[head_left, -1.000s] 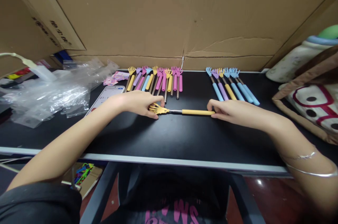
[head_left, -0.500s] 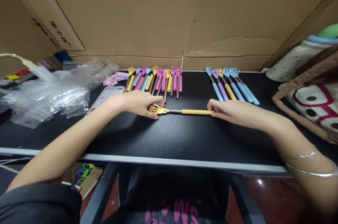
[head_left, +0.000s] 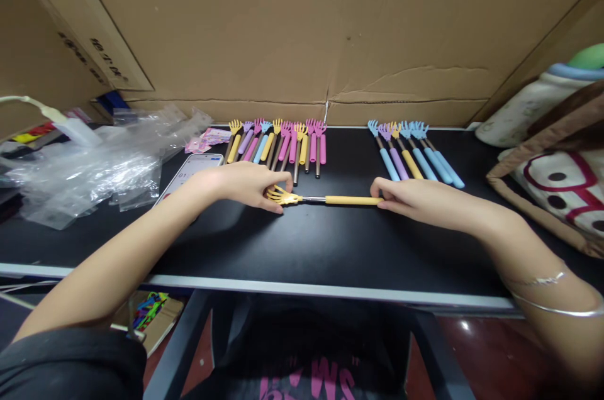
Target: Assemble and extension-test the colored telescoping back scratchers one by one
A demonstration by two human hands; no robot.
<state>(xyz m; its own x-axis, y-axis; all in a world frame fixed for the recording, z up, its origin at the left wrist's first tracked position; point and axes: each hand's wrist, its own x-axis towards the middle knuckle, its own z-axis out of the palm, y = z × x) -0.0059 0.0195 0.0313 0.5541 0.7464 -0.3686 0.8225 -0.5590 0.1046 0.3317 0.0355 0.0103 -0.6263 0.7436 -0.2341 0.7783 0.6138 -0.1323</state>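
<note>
A yellow back scratcher [head_left: 352,200] with a hand-shaped head and a short stretch of metal rod lies crosswise between my hands, at or just above the black table. My left hand [head_left: 252,185] has its thumb and fingers closed around the claw end. At the other end, my right hand [head_left: 401,195] pinches the tip of the yellow handle. Behind my left hand is a row of separate scratcher heads and handles [head_left: 283,142] in pink, yellow, purple and blue. Beyond my right hand lie several whole back scratchers [head_left: 410,151], mostly blue, with one purple and one yellow.
Clear plastic bags [head_left: 108,158] are heaped at the left, beside a phone [head_left: 189,170] and small pink printed packets [head_left: 207,139]. A bottle [head_left: 523,107] and a patterned bag [head_left: 557,186] stand at the right. Cardboard [head_left: 302,29] walls the back of the table [head_left: 302,255].
</note>
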